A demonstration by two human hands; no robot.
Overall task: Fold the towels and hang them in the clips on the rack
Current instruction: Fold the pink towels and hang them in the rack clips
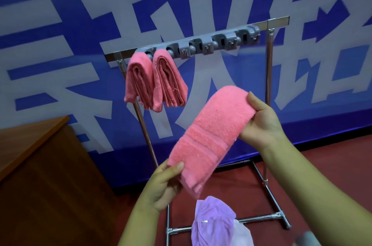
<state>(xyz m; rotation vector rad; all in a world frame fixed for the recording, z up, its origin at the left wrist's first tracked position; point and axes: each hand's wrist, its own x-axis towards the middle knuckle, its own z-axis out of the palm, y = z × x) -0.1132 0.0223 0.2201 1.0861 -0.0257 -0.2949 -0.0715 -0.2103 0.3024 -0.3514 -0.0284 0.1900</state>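
A pink towel (pixel 211 135), folded into a long strip, stretches slantwise in the air in front of the rack. My left hand (pixel 163 183) pinches its lower end with thumb on top. My right hand (pixel 261 119) grips its upper end. Two folded pink towels (pixel 138 80) (pixel 169 82) hang side by side from the leftmost clips of the grey clip bar (pixel 203 44). That bar sits on a chrome rack (pixel 268 88). Several clips to the right hold nothing. A lilac towel (pixel 211 223) lies crumpled below my hands, over the rack's base.
A brown wooden table (pixel 30 145) stands at the left. Behind the rack hangs a blue banner (pixel 60 54) with large white characters. The floor (pixel 322 169) is dark red. The rack's chrome base bars (pixel 259 219) spread out on the floor.
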